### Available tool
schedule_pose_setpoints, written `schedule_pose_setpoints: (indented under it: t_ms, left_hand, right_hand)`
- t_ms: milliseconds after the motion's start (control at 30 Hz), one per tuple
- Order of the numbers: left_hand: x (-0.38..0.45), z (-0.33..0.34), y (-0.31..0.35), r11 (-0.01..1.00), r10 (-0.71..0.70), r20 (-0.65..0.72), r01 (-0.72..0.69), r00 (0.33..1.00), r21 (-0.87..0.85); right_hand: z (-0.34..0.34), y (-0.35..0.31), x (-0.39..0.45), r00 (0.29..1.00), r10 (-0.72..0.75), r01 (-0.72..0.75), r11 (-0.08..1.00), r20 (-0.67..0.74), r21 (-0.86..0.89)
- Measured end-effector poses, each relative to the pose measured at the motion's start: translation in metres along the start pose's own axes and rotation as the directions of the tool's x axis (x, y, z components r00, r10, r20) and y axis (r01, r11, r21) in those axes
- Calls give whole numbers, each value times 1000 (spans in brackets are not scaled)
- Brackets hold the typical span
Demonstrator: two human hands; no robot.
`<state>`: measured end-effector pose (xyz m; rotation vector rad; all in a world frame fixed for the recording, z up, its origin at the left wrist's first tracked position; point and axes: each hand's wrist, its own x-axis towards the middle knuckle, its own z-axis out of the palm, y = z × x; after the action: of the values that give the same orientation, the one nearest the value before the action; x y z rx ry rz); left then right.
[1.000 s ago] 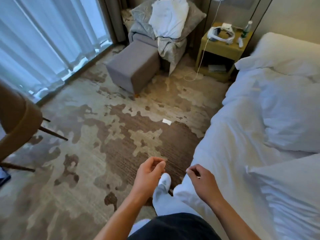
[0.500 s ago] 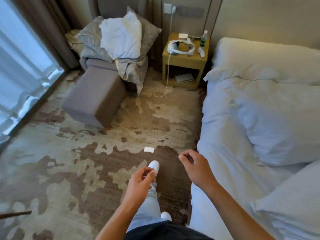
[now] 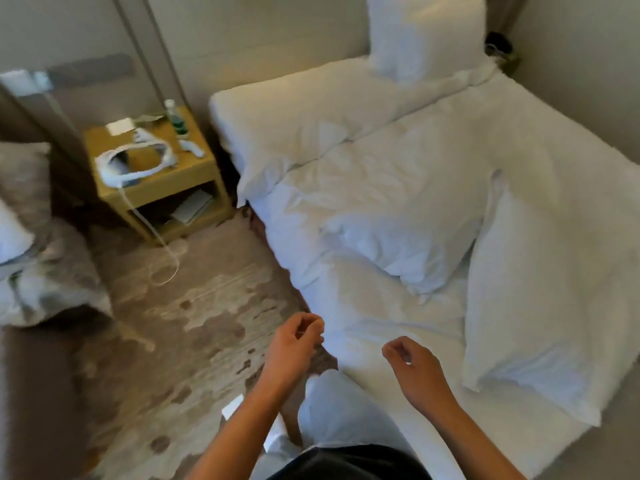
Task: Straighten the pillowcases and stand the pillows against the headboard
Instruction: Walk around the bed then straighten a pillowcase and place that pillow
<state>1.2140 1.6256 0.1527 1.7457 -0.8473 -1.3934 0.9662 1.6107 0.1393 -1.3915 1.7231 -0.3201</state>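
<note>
White pillows (image 3: 408, 233) are lying on a bed (image 3: 398, 334) dressed all in white. A mustard-yellow nightstand (image 3: 152, 181) is showing beside it, bearing a green bottle (image 3: 177, 121). The carpet (image 3: 207, 306) is showing brown with beige mottled patches.

Left hand (image 3: 294, 342): raised in front of the body, fingers loosely curled, thumb near the fingertips, holding nothing.
Right hand (image 3: 414, 367): level with the left, a little apart from it, fingers loosely curled, empty.
Forearms: bare, both reaching forward from the bottom edge.
</note>
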Motion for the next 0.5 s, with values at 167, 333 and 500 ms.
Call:
schedule_pose_setpoints:
  t_ms: [167,333,500]
  left_hand:
    - [101,-7,43,994,-6,94,-4,996,114]
    - [198,-9,86,968,-45,127,12,991,251]
    - [291,8,143,953,-46,130,5,990,304]
  right_hand:
    - [3,-7,66,982,146,-129,982,-121,134]
    - [-2,-39,176,976,178,-146,963,-125,225]
    - [-32,-84,286,971,151,-109,969,-183,223]
